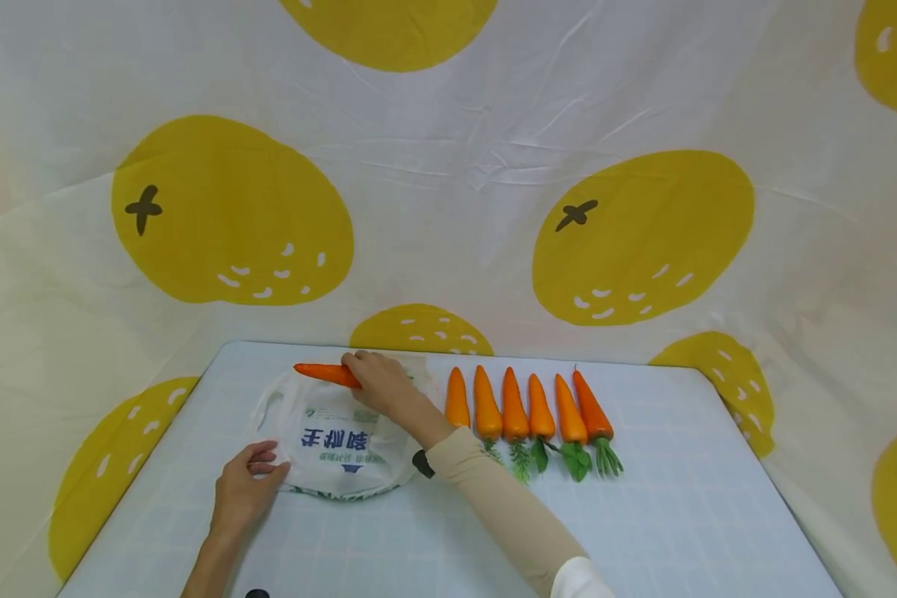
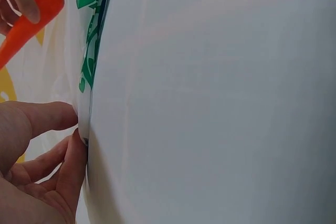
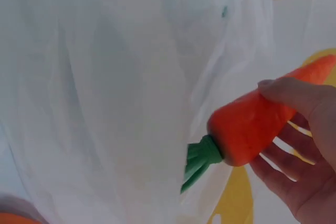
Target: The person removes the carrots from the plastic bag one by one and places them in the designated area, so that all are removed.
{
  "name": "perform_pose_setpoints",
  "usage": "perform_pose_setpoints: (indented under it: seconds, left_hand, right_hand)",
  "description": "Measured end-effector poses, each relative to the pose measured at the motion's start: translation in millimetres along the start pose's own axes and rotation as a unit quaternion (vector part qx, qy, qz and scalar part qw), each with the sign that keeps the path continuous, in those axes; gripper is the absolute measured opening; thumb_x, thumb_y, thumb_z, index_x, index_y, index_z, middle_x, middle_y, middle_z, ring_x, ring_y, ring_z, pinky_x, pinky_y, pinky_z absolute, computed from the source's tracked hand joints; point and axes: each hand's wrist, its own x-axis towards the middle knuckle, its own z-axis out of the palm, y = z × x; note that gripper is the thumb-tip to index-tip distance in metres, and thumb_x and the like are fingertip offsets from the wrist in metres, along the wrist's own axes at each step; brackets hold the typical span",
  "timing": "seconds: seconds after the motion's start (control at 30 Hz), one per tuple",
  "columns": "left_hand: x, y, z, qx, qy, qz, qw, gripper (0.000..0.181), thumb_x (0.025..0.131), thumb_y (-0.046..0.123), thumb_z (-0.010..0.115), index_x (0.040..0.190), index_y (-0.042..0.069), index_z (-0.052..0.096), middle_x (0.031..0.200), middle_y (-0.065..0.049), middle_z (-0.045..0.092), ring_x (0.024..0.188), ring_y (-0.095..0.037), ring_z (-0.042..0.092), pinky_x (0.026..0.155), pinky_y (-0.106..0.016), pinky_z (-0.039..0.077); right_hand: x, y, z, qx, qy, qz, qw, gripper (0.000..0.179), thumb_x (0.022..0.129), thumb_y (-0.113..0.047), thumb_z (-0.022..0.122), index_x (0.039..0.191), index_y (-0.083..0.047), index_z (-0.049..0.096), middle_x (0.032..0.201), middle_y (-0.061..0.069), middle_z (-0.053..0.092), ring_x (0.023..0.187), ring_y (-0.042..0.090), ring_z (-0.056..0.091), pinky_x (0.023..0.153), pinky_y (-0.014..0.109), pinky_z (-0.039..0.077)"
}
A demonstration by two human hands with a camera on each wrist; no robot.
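A white plastic bag (image 1: 295, 419) with blue lettering and a green leaf print lies flat on the table. My left hand (image 1: 248, 488) pinches its near left edge between thumb and fingers, beside a cut-out handle hole. Above the bag's far side, my right hand (image 1: 381, 386) grips an orange carrot (image 1: 321, 374), its tip pointing left. In the right wrist view the thumb and fingers wrap around the carrot's (image 3: 247, 129) body, and the ends of its green stems are hidden behind the white plastic.
Several carrots with green tops stand in a row to the right of the bag, tips away from me; the rightmost carrot (image 1: 593, 405) leans. They lie on a pale blue table (image 1: 680, 515). Behind it hangs a white curtain (image 1: 433, 208) printed with yellow fruit.
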Motion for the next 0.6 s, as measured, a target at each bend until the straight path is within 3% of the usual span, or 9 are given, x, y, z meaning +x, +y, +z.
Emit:
perform_pose_setpoints:
  seconds: [0.2,0.4,0.53,0.6]
  left_hand:
    - [0.5,-1.6,0.1,0.001,0.000,0.008,1.0000,0.049,0.095,0.013,0.070,0.137,-0.005,0.054,0.123,-0.026,0.061,0.107,-0.038,0.061,0.088,-0.049,0.050]
    - [1.3,-2.6,1.9,0.000,0.006,0.007,1.0000,0.048,0.094,0.013,0.070,0.136,-0.005,0.055,0.122,-0.026,0.061,0.105,-0.038,0.061,0.087,-0.049,0.050]
    - [2.7,-4.0,4.5,0.000,0.014,-0.006,0.9999,0.048,0.095,0.012,0.070,0.137,-0.004,0.055,0.123,-0.026,0.060,0.106,-0.038,0.060,0.088,-0.049,0.051]
    - [3.1,-3.9,5.6,-0.001,0.016,-0.012,0.9998,0.048,0.095,0.012,0.070,0.137,-0.004,0.054,0.123,-0.026,0.059,0.106,-0.038,0.059,0.089,-0.050,0.051]
  right_hand:
    - [-7.0,-1,-10,0.073,0.028,0.011,0.9968,0.041,0.097,-0.025,0.074,0.134,-0.013,0.062,0.116,0.002,0.068,0.094,0.015,0.060,0.090,0.019,0.050]
    - [-14.0,0,-14,0.157,0.069,0.039,0.9845,0.043,0.094,-0.023,0.077,0.132,-0.008,0.063,0.117,0.005,0.069,0.094,0.016,0.061,0.088,0.020,0.052]
    - [-16.3,3,-15,0.227,0.095,0.051,0.9680,0.044,0.093,-0.022,0.078,0.131,-0.007,0.063,0.118,0.005,0.070,0.095,0.015,0.064,0.086,0.018,0.053]
    - [-17.6,5,-17,0.272,0.110,0.059,0.9541,0.045,0.093,-0.022,0.078,0.132,-0.006,0.063,0.119,0.006,0.071,0.097,0.015,0.066,0.086,0.018,0.054]
